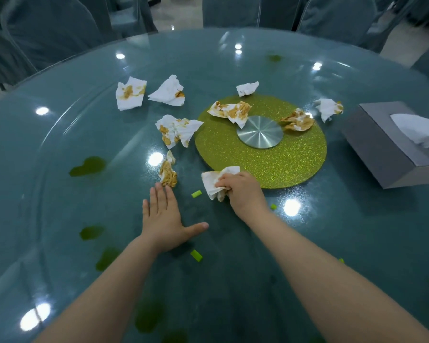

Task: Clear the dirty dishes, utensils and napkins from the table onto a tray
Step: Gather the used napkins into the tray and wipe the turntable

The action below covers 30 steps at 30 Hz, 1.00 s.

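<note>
- Nearest, small cut green vegetable pieces (196, 255) and flat green smears (87, 166) lie on the round teal glass tabletop (60, 134); I would leave them until the paper is gathered.
- The left hand (162, 222) lies flat with fingers straight and thumb spread, holding nothing. Its fingertips are at the near edge of a narrow brown-stained crumpled napkin (168, 171). That looks like its next pickup: curl the fingers over the wad rather than sliding it, so the sauce is not dragged across the glass.
- The right hand (242, 191) has its fingers curled round a white crumpled napkin (212, 183) at the near rim of the glittery yellow-green disc (295, 162). It should bunch the loose corners into the palm and lift straight up.
- Farther out, more soiled napkins wait: one just left of the disc (177, 129), two on the disc (230, 111) beside its brushed metal hub (259, 131), and others beyond to the left (130, 93) and right (328, 108).
- Working outward from the near edge saves reaching over dirty paper.
- A grey tissue box (382, 144) sits at the right; it holds a clean tissue and probably stays.
- No tray, dishes or utensils are in view, so the handfuls must be carried out of frame.
</note>
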{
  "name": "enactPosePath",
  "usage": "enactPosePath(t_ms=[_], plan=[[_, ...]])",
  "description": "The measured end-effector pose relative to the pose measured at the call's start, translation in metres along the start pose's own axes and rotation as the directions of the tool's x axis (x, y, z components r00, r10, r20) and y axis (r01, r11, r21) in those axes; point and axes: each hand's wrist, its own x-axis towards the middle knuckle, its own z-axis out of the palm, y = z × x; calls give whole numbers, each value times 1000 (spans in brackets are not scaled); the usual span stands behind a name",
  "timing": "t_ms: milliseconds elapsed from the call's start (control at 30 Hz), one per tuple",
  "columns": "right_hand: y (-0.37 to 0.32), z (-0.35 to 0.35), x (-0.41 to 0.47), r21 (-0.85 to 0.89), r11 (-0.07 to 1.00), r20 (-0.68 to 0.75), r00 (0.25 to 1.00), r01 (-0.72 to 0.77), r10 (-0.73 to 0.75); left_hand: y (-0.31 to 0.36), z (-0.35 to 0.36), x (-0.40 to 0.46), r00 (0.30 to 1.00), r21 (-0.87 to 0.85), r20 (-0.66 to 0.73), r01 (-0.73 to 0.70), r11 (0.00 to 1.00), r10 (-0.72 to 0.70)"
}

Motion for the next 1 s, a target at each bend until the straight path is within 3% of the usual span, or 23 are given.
enactPosePath(t_ms=[133, 267, 333, 500, 667, 1000], plan=[[4, -2, -16, 32, 993, -41, 993, -111, 112, 9, 2, -9, 999, -101, 46, -2, 995, 7], [1, -12, -29, 314, 925, -112, 959, -214, 259, 22, 8, -20, 998, -198, 59, 19, 980, -8], [-7, -12, -33, 338, 919, -94, 965, -202, 246, 30, 12, -23, 998, -220, 58, 46, 974, -34], [-15, -6, -35, 256, 960, 9, 993, -114, 115, 45, 20, -31, 993, -225, 88, 93, 970, -74], [-8, 1, -41, -82, 985, 151, 979, 149, -136, 52, 24, -33, 989, -253, 109, 126, 959, -101], [1, -4, -62, -89, 982, 60, 985, 169, -164, 59, 27, -36, 985, -265, 141, 137, 954, -103]])
